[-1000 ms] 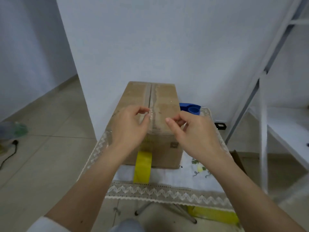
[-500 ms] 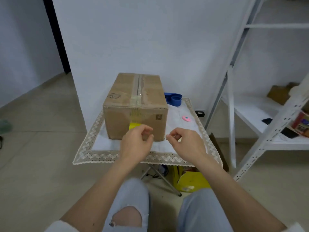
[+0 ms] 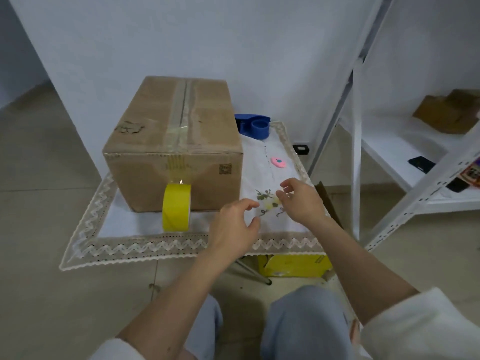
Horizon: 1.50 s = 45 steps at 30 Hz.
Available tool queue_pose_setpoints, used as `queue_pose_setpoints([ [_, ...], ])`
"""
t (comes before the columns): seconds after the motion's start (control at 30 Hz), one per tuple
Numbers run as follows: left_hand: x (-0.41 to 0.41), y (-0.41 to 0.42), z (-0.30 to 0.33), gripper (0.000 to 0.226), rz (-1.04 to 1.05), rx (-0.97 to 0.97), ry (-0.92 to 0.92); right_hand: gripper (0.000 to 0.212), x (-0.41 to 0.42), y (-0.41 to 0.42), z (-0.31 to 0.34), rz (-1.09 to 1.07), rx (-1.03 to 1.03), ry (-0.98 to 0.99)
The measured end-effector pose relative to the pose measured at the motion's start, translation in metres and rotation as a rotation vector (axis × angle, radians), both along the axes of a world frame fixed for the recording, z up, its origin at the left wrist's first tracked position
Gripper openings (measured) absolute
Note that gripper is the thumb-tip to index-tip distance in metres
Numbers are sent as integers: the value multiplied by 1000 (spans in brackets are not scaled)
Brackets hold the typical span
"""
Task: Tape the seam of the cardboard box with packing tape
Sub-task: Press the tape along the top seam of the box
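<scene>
The cardboard box (image 3: 173,144) sits on the left half of a small counter (image 3: 135,246) covered by a white lace-edged cloth. Clear tape (image 3: 179,118) runs along its top seam and folds down over the near face. The yellow roll of packing tape (image 3: 176,211) hangs against that near face, joined to the box by the strip, its lower edge at the cloth. To the box's right, both hands hover over the cloth, apart from box and roll. The left hand (image 3: 235,227) has a released grip, fingers loosely curled around nothing. The right hand (image 3: 302,201) is likewise empty, fingertips bent. Behind the box stands a blue tape dispenser (image 3: 255,125); a small pink object (image 3: 279,162) lies on the cloth nearby.
</scene>
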State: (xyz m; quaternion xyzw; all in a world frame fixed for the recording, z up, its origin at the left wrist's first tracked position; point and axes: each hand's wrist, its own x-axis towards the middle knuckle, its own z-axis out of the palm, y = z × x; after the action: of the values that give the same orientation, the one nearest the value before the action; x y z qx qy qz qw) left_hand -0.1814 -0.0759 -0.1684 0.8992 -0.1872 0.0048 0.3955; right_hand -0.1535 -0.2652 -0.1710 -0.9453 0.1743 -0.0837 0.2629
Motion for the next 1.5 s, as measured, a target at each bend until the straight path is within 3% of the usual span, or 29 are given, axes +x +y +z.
queue_pose_setpoints([
  [0.3, 39, -32, -24, 32, -66, 23, 42, 39, 81, -32, -23, -70, -9, 30],
  [0.63, 60, -42, -29, 31, -82, 11, 40, 46, 142, -46, -39, -39, -180, 104],
  [0.8, 59, -41, -27, 29, -83, 6, 53, 30, 149, -44, -41, -75, -205, 85],
  [0.87, 57, -41, -25, 28, -84, 2, 54, 25, 150, -40, -43, -99, -163, 44],
  [1.0, 54, -37, -22, 27, -72, -14, 65, 41, 149, -33, -42, -144, 18, -29],
  [1.13, 49, -30, -17, 25, -61, -20, 61, 26, 140, -28, -34, -64, 90, -80],
  [1.5, 31, -7, 13, 19, 14, -136, -16, 19, 62, 20, 17, 73, 682, -215],
])
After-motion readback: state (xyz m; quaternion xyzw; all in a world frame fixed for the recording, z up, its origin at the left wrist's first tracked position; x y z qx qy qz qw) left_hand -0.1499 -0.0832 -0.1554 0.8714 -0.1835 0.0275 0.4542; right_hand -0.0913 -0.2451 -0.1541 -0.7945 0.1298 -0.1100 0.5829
